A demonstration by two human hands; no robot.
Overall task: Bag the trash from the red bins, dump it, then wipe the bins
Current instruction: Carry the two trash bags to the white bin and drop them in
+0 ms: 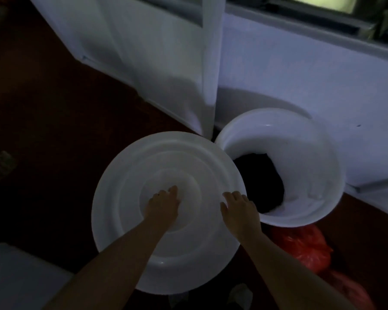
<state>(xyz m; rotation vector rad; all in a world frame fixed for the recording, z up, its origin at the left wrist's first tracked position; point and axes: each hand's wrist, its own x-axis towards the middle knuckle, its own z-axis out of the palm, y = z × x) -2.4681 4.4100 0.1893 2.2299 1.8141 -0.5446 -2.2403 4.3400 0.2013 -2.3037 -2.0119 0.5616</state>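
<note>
Both hands (199, 204) atop flat round lid (130, 198), face up

Dim room. Left hand (164, 203) & right hand (239, 208) rest flat on big white round lid (166, 211). Open white tub (280, 166) just beside it, w/ dark stuff inside. Red bag (300, 249) on floor nearby.

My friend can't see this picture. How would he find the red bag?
Start at the white wall under the window, then drop to the open white tub on the floor. Just below the tub's near rim sits the red plastic bag, crinkly and the only brightly coloured thing among white ones.
</note>
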